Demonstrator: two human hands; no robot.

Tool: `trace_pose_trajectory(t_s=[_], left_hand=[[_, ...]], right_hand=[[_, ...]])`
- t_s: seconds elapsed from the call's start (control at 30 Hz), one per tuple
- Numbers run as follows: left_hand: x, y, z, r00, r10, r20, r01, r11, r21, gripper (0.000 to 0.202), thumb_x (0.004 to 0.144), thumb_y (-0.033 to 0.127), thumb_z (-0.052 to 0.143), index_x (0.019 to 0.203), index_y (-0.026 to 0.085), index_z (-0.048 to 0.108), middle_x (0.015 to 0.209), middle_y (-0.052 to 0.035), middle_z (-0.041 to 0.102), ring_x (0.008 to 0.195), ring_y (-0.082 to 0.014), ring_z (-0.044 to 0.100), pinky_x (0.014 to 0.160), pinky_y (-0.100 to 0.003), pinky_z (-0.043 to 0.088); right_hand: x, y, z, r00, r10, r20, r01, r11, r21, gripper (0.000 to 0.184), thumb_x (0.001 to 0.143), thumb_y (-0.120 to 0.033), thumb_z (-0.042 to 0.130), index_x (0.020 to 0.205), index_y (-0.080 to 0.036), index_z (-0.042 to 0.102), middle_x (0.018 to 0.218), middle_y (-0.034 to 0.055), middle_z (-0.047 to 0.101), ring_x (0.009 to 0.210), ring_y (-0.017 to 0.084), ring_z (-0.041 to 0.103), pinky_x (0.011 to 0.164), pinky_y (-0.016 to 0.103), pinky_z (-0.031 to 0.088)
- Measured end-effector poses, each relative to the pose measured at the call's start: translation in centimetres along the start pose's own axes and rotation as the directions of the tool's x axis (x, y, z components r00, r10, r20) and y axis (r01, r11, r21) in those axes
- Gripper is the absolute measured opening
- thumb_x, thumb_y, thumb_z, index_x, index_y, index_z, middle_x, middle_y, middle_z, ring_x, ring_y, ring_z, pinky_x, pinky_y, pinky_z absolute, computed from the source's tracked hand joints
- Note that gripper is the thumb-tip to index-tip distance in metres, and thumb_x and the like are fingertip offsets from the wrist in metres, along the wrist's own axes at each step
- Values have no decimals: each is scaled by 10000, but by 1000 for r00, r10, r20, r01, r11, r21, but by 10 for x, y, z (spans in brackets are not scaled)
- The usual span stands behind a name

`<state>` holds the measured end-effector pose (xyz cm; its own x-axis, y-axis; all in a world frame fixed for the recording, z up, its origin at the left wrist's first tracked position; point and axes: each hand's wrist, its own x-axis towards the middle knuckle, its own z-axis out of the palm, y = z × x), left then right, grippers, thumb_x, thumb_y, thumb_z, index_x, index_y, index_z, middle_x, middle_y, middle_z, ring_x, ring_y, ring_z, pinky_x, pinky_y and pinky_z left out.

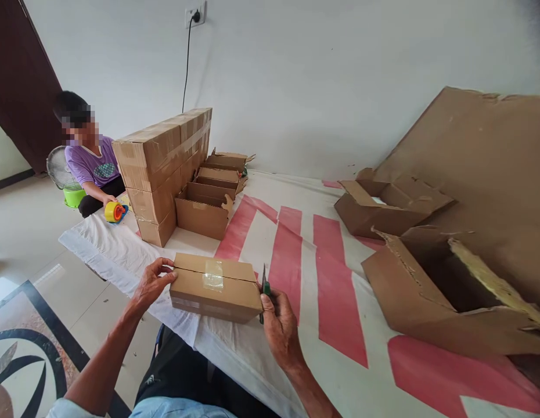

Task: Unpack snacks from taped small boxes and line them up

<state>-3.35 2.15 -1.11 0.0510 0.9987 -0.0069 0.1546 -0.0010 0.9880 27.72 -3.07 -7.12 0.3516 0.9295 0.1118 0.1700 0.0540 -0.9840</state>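
In front of me a closed cardboard box lies on the cloth-covered table, a short strip of clear tape across its middle seam. My left hand grips the box's left end, thumb and fingers at the corner. In my right hand is a green-handled knife, its dark blade pointing up beside the box's right end. That hand is closed round the handle, close against the box's right edge.
Taped boxes form a stack at the back left, with open boxes beside it. Larger open cartons stand on the right. A person in a purple shirt sits at left, one hand on a yellow tape dispenser.
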Motion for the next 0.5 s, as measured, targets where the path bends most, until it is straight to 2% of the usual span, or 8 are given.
trace_pose_trajectory(t_s=[0.07,0.13,0.23,0.3,0.4,0.5], left_hand=[[-3,2,1,999,35,-1,-35,999,-21,389,764,479,841,1016,202,736,954,-48,728,939,-219,680,815,-313,542],[-6,4,1,998,67,-1,-67,997,-24,334,791,458,818,1005,208,760,1119,-71,725,1020,-230,674,859,-325,558],[-5,3,-1,999,39,28,-38,999,-34,301,849,483,754,977,213,788,1327,-95,669,1109,-258,671,849,-343,592],[-1,2,-4,998,39,40,-38,999,-23,302,845,494,759,942,210,798,1356,-114,660,1152,-284,669,833,-353,603],[8,-1,-8,991,126,39,-127,992,25,265,781,447,831,880,203,803,1305,-137,682,1243,-323,641,841,-348,594],[12,-3,-9,985,160,70,-163,986,44,233,800,418,821,878,199,803,1278,-137,699,1235,-313,650,850,-340,582]], right_hand=[[-1,0,-1,1000,-10,4,10,1000,-2,511,963,-691,545,1129,-223,665,1092,111,762,993,299,679,858,440,551],[0,-2,-3,1000,-21,17,21,1000,-3,500,973,-690,537,1117,-228,663,1056,98,757,977,288,675,849,428,555],[5,-7,-7,997,-39,62,40,999,-18,505,973,-700,530,1114,-235,667,1022,82,754,945,272,668,809,396,560],[11,-11,-11,993,-55,101,60,997,-41,523,960,-717,539,1111,-236,676,998,72,754,923,264,667,795,380,561],[22,-20,-21,986,-63,157,74,995,-67,554,954,-744,516,1071,-231,690,921,53,732,845,246,658,760,366,561],[36,-42,-34,961,-67,268,109,983,-147,547,969,-724,493,1053,-227,705,889,50,721,791,235,645,728,360,545]])
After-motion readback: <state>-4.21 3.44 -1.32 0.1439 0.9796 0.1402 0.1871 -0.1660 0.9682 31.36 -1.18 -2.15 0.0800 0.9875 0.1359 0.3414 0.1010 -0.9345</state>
